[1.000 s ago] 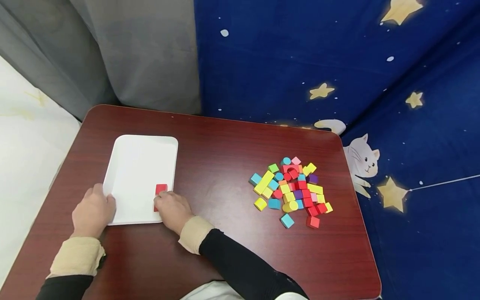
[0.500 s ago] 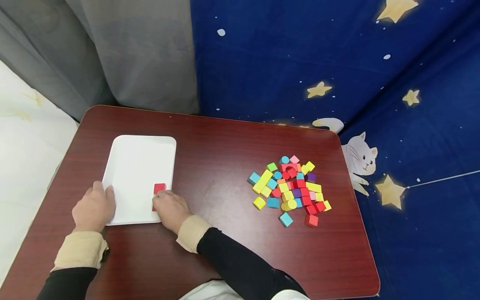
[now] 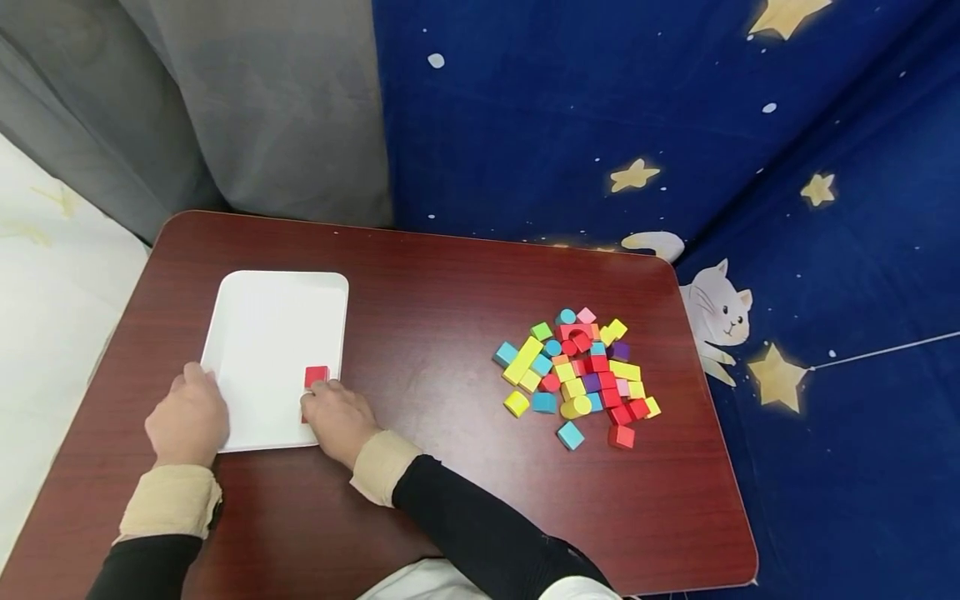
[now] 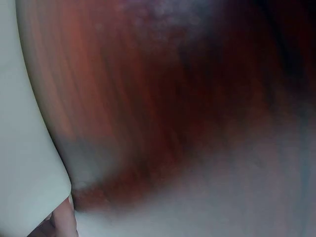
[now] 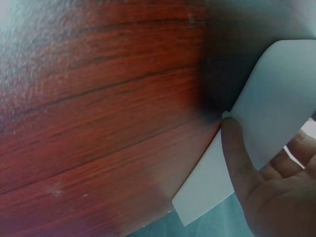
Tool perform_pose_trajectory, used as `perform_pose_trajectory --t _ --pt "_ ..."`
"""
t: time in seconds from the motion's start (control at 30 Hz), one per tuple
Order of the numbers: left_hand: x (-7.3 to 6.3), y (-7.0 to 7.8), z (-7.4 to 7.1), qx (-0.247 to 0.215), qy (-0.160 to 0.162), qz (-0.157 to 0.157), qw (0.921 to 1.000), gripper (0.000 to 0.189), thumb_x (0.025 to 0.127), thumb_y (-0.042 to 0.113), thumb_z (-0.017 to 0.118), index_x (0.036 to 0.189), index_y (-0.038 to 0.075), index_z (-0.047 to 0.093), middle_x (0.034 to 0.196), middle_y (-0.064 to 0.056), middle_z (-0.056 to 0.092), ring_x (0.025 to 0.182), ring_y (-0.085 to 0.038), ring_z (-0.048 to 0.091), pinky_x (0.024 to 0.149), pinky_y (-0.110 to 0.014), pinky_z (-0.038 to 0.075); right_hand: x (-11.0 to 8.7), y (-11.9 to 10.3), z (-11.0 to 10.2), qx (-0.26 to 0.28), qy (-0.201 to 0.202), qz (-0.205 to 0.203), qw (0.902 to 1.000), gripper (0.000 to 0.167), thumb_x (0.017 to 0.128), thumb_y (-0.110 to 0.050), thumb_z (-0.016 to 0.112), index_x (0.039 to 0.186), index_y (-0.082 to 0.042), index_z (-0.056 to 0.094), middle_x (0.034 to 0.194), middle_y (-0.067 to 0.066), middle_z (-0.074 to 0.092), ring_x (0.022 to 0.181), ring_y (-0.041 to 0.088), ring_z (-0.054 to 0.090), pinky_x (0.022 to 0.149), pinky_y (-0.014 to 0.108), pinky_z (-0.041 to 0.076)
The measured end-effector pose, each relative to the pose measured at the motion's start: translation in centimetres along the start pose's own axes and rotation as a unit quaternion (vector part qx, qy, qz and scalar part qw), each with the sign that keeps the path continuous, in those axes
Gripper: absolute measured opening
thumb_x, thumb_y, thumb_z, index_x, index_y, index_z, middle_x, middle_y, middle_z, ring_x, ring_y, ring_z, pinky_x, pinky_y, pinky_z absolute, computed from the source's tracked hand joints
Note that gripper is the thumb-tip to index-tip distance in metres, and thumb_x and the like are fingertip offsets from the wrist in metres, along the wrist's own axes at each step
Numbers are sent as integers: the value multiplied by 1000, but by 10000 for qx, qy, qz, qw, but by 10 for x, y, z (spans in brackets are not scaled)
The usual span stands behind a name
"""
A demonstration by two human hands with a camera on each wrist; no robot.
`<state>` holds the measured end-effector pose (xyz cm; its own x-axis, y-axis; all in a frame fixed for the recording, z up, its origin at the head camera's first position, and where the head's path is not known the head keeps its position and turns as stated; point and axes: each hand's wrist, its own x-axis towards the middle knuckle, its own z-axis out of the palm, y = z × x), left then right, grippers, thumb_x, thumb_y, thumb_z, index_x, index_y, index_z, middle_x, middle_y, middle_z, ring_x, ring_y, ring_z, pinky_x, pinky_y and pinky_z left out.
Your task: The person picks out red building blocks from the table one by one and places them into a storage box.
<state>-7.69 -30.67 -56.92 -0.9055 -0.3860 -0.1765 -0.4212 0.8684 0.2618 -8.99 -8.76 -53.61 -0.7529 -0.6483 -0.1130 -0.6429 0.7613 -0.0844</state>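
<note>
A white rectangular tray point(image 3: 281, 325) lies on the left part of the table. My left hand point(image 3: 187, 417) grips its near left edge; in the left wrist view only a finger point(image 4: 65, 217) shows beside the tray wall point(image 4: 29, 148). My right hand point(image 3: 341, 421) holds the near right edge. In the right wrist view the thumb point(image 5: 234, 145) presses the outside of the tray wall point(image 5: 276, 89), with the other fingers over the rim. A red block point(image 3: 316, 377) lies inside the tray beside my right fingers, which partly cover the red there.
Several coloured toy blocks point(image 3: 577, 375), in cubes, cylinders, bars and an arch, lie in a loose pile on the right of the dark red wooden table point(image 3: 420, 300). A grey curtain point(image 3: 277, 108) and a blue star-patterned curtain point(image 3: 525, 108) hang behind the table.
The head view has shifted slightly, so the scene sits a little further left. My left wrist has turned slightly to the right. Both hands stay on the tray, and the red block stays inside it.
</note>
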Motion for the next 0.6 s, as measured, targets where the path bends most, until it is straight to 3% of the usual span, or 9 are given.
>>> perform_pose_trajectory --t 0.17,0.33,0.47,0.6 --pt "0 0 -1 37 -113 -2 9999 39 109 22 24 111 -14 39 89 -35 52 67 -57 59 49 -56 41 0 1 0 55 -22 -48 10000 11 94 -18 68 93 -28 72 93 -13 62 89 4 61 59 19 49" --pt "0 -1 0 -10 46 44 10000 36 109 21 25 107 -12 39 85 -34 52 63 -57 58 46 -55 39 -4 4 0 137 97 -153 9997 3 95 -27 66 94 -25 69 93 -12 62 90 5 63 61 17 50" --pt "1 -1 1 -19 38 60 10000 36 109 21 25 107 -12 39 84 -34 51 62 -56 58 46 -54 39 -13 8 -1 287 220 -259 9990 15 98 -32 64 111 -26 67 117 -13 65 110 4 64 82 16 53" --pt "2 -2 1 -16 52 62 10000 37 109 21 26 107 -13 40 84 -34 52 63 -56 58 46 -54 40 -26 15 -3 579 461 -340 9967 28 99 -34 63 125 -26 67 137 -12 61 127 3 59 101 17 48"
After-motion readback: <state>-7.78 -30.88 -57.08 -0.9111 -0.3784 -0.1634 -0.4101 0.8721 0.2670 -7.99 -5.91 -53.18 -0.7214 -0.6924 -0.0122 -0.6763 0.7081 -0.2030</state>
